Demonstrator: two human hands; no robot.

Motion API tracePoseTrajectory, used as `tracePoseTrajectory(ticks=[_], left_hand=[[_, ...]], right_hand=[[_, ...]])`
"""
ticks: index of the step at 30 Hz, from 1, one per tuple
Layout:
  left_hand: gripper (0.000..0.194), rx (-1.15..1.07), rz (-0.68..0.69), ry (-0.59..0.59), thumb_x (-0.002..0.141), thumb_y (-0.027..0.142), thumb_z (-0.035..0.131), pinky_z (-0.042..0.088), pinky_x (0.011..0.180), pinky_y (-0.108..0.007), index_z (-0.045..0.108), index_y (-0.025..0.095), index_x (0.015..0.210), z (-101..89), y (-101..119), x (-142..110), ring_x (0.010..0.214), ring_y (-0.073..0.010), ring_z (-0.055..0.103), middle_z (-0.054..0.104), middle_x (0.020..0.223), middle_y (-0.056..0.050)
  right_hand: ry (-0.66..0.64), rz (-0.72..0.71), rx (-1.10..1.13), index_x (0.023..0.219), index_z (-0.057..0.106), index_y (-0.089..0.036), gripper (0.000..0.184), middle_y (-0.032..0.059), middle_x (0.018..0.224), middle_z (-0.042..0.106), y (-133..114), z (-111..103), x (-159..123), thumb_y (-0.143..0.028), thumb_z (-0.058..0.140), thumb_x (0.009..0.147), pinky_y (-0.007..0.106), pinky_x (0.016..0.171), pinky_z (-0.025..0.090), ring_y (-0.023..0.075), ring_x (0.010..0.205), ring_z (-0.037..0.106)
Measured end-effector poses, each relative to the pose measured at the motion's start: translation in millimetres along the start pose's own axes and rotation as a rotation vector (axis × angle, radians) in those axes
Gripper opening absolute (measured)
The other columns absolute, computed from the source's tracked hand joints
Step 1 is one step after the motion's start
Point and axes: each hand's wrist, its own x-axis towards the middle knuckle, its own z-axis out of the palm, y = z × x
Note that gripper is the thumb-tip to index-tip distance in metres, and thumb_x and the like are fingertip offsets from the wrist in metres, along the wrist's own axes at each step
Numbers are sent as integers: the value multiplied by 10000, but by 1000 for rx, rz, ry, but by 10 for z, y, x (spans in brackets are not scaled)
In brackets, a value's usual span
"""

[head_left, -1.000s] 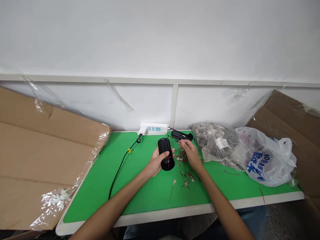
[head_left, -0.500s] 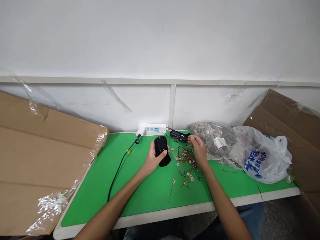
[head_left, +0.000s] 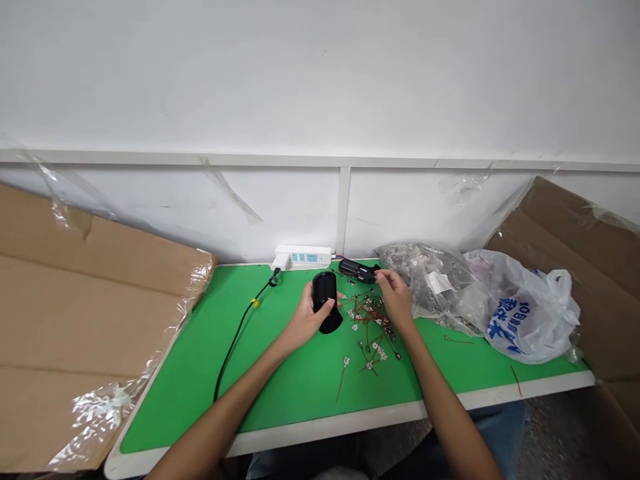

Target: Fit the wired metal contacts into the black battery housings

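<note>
- Now the left hand (head_left: 307, 316) is in the middle of the frame, closed around a shiny black case (head_left: 325, 287), with the thumb on its front.
- The black case is up off the table (head_left: 280, 407), tilted a little.
- The right hand (head_left: 397, 298) is just right of the middle. Its fingertips are close together at the right end of a second case (head_left: 356, 269), also black. I cannot tell if they pinch it.
- The second case lies near the back edge of the green table top.
- Lots of little red wires (head_left: 371, 315) with small round ends lie in a messy pile between the hands and below them.
- A white power strip (head_left: 320, 255) sits at the back, with a black cord (head_left: 234, 341) running down to the lower left.
- A gray see-through bag (head_left: 423, 273) and a white bag (head_left: 533, 313) with blue writing sit at the right.
- Big brown cardboard (head_left: 85, 307) fills the lower left.
</note>
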Motion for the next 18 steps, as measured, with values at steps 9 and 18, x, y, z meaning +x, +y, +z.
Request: tracePoseTrajectory(ticks=[9,18], left_hand=[[567,-381,-203,-5,913,486,719,573,941,-441,547,161,1345,-202,82,127,1095,-304,723,711,1277,-167],[426,-331,-318,-169,954,447,710,593,897,-369,671,106,1207,-438,218,132,1067,-275,718,729,1187,-185]], right_hand=[[-294,-314,-369,1039,710,-231,201,82,1071,714,59,-55,19,-276,527,971,425,977,458,266,1063,619],[-578,-413,-491,1085,724,-221,204,90,1123,693,49,-39,-60,-191,653,897,411,986,467,264,1094,597]])
